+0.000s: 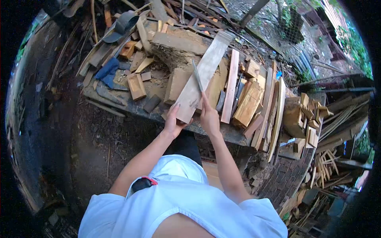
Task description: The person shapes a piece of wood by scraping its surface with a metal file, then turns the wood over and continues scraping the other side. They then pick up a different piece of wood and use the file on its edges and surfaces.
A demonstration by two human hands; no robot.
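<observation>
While the bench [133,106] stands in front, the board [207,75] lies above it, ahead of both hands, its long axis going away and slightly right. The left hand [173,122] pinches its near end, thumb above, and is the nearer to this end. The right hand [209,117] is closed around one end of the tool [197,75], which crosses the board's face at a slant; whether they touch, one cannot tell.

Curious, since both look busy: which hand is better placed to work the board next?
Probably the right hand: it holds the slim tool over the board, while the left hand grips the near end.
</observation>
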